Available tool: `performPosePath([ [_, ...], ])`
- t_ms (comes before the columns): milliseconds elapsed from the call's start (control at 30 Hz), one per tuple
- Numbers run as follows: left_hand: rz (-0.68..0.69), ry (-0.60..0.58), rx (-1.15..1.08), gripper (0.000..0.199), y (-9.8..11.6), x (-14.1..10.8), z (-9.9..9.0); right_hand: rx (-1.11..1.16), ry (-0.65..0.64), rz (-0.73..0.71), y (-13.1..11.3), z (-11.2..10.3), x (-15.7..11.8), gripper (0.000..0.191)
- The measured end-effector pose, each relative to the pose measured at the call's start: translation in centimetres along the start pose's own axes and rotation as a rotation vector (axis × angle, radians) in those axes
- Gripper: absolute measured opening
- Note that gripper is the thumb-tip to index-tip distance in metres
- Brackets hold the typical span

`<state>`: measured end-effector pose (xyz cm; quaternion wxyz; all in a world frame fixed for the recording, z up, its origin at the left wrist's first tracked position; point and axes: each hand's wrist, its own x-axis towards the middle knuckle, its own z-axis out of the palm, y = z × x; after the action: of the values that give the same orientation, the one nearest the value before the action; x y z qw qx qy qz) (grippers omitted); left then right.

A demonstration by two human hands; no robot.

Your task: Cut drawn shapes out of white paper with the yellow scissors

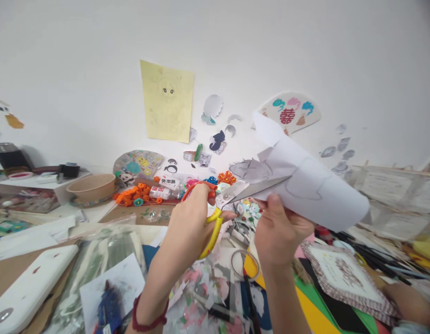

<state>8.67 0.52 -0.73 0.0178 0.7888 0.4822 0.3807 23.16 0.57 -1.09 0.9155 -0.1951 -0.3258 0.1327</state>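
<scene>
My left hand [192,222], with a dark red band at the wrist, grips a pair of scissors [215,232] with red and yellow handles. Their blades are apart and reach right, into a sheet of white paper [326,190]. My right hand [280,229] holds this sheet from below, its thumb against the lower edge. The paper is curled over and carries pencil drawings; a cut flap stands up at its upper left. The fingertips of my right hand are partly hidden by the paper. Below both hands lie paper scraps [197,287] in pink, white and grey.
A roll of tape [245,264] lies among the scraps. At left are a white case [34,278], a tan bowl [91,185] and orange beaded pieces [134,194]. A checked-edged fabric piece [350,273] lies at right, near another person's arm [414,301]. A yellow sheet [168,109] hangs on the wall.
</scene>
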Motion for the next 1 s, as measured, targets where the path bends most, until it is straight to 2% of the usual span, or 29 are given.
performPosePath([
  [300, 0.003, -0.01, 0.007, 0.023, 0.18, -0.09, -0.13, 0.007, -0.04, -0.04, -0.02, -0.15, 0.3, 0.013],
  [633, -0.015, -0.017, 0.08, 0.022, 0.63, -0.21, -0.5, -0.003, -0.04, -0.026, -0.22, -0.22, 0.43, 0.015],
  [1000, -0.004, 0.0, 0.046, 0.021, 0.46, -0.17, -0.51, -0.004, -0.026, -0.062, -0.28, -0.3, 0.6, 0.014],
])
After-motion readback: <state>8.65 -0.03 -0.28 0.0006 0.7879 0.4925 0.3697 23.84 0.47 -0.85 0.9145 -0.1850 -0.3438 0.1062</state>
